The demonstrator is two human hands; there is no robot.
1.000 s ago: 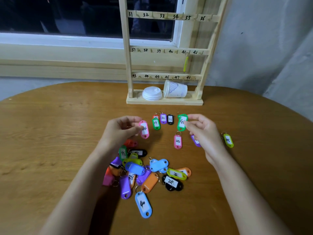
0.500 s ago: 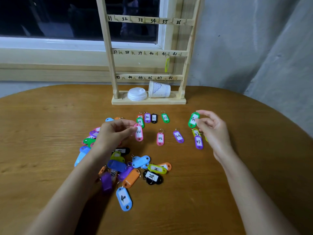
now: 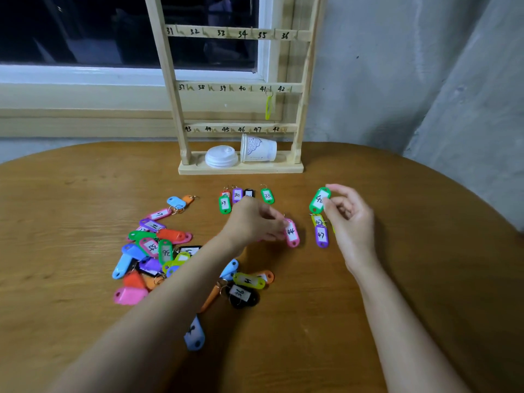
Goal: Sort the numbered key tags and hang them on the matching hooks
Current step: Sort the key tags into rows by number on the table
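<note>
Two hands were at work over the brown wooden counter (image 3: 425, 251), each pinching one numbered tag. The left hand (image 3: 255, 222) had its fingers curled, fingertips closed on the ring end of a pink key tag (image 3: 292, 233) marked 44, which lay low over the counter between the two hands; whether it touched the wood could not be told. The right hand (image 3: 351, 219) pinched a green key tag (image 3: 319, 199) between thumb and forefinger, the other fingers loosely curled. Its number began with 4; the second digit was unclear.

Just below that green tag lay a yellow tag (image 3: 317, 220) and a purple tag 47 (image 3: 321, 236), close together beside the right hand. Further back sat a short row: green tag 27 (image 3: 224, 204), purple tag 30 (image 3: 237, 195), a black tag (image 3: 249, 193) and green tag 33 (image 3: 267, 196).

An unsorted pile of tags (image 3: 158, 251) in many colours spread to the left of the left forearm and under it, with a black tag 38 (image 3: 241, 295) and a blue tag (image 3: 195, 334) near its edge.

At the back of the counter stood the wooden hook rack (image 3: 170, 80), its three visible rails numbered 31 to 48. One yellow-green tag (image 3: 268, 107) hung at hook 41. On the rack's base a paper cup (image 3: 258, 148) lay on its side next to a white lid (image 3: 221, 156).
</note>
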